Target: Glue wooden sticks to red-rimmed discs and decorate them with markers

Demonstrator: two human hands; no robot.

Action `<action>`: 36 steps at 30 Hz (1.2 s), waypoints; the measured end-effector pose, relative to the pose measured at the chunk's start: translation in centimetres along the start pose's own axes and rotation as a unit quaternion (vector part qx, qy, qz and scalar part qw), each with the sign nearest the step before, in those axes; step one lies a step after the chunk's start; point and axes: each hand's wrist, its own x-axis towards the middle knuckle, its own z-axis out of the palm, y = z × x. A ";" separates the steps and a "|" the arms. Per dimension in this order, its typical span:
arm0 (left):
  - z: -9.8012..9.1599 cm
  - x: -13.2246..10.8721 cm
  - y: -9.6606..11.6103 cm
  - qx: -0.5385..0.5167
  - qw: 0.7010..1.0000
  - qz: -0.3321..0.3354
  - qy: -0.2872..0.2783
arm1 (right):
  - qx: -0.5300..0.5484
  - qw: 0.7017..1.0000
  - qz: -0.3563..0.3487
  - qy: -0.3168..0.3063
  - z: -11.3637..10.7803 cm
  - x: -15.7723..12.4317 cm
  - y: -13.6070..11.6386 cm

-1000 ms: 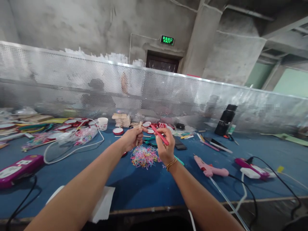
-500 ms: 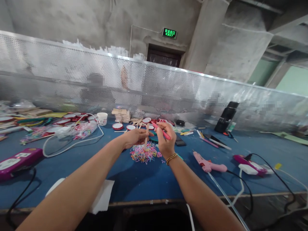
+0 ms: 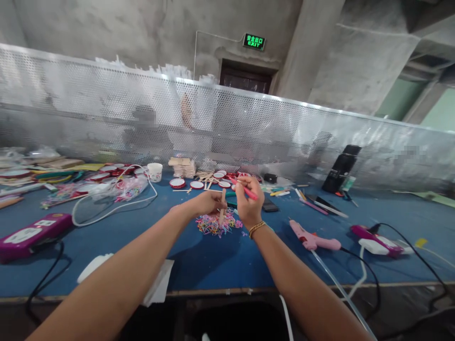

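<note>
Pinched upright in my left hand (image 3: 212, 203) is a flat wooden craft stick (image 3: 222, 208). My right hand (image 3: 249, 201) is closed round a pink pen (image 3: 249, 191), slanted with its upper left end toward the stick. Too little detail shows to tell whether the pen touches the wood. Below both hands lies a loose pile of small multicoloured elastic bands (image 3: 218, 226), partly covered by the left hand. A dark phone-like slab (image 3: 270, 205) rests just beyond my right hand.
A pink glue gun (image 3: 314, 239) lies to the right, near a purple power strip (image 3: 377, 240). Another purple strip (image 3: 35, 232) sits left. Behind are a paper cup (image 3: 154, 172), stacked wooden pieces (image 3: 182, 168), red-rimmed discs (image 3: 177, 183) and a black bottle (image 3: 341, 169). A perforated metal screen (image 3: 249, 128) backs the table.
The view has shifted slightly, so the table appears a little further right and higher. Both hands keep hold of the stick and pen, and the stick has sunk lower relative to the pen.
</note>
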 end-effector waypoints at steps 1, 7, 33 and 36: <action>-0.1 0.1 0.0 0.001 1.000 0.004 0.023 | -0.004 1.000 -0.007 -0.001 0.0 0.0 0.0; -0.4 0.5 -0.1 0.009 0.998 -0.003 0.055 | -0.040 0.998 -0.016 -0.043 0.0 -0.3 -0.1; -1.7 -0.1 1.1 0.081 0.993 -0.036 0.072 | -0.086 0.992 -0.062 -0.068 0.4 0.1 0.2; -1.6 -0.1 0.9 0.062 0.995 -0.050 0.065 | -0.093 0.990 -0.075 -0.069 0.5 0.0 -0.2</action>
